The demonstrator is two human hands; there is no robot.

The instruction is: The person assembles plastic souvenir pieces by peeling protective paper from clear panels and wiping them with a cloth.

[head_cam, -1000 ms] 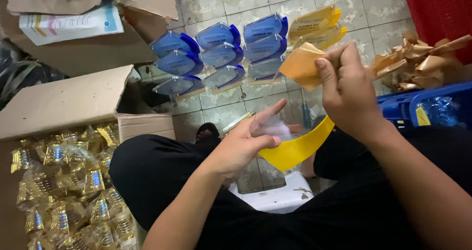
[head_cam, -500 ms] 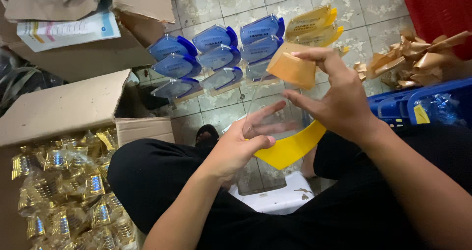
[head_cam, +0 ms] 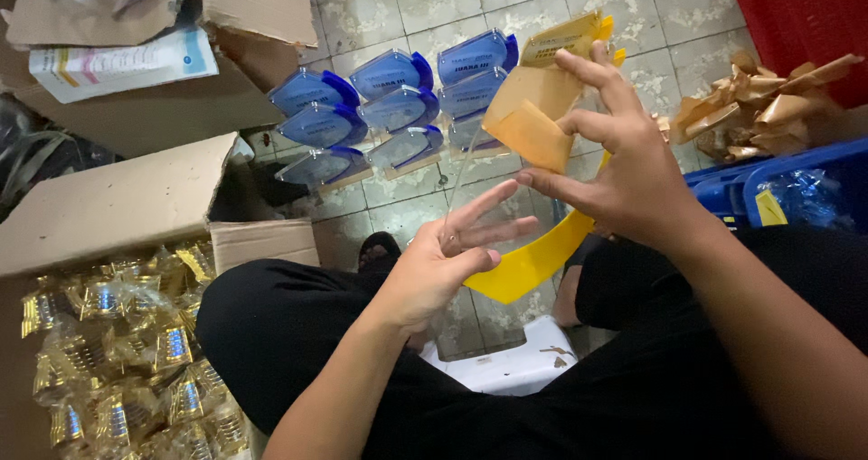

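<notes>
My left hand [head_cam: 443,266] holds a clear acrylic plaque with a curved yellow edge [head_cam: 533,261] above my lap, fingers spread on its face. My right hand [head_cam: 615,166] pinches a sheet of brown protective paper [head_cam: 529,121] that is partly peeled up off the plaque's top. My legs in black trousers sit crossed below the plaque.
Several blue-edged clear plaques [head_cam: 389,107] lie in rows on the tiled floor ahead. An open cardboard box [head_cam: 117,207] at left holds gold-wrapped pieces [head_cam: 127,352]. Crumpled brown paper [head_cam: 768,94] lies at right by a blue crate [head_cam: 778,189]. A white block [head_cam: 515,365] sits between my legs.
My right hand has opened from a fist-like grip and pulled the brown paper further off the plaque, moving slightly left. The left hand's fingers have spread along the plaque.
</notes>
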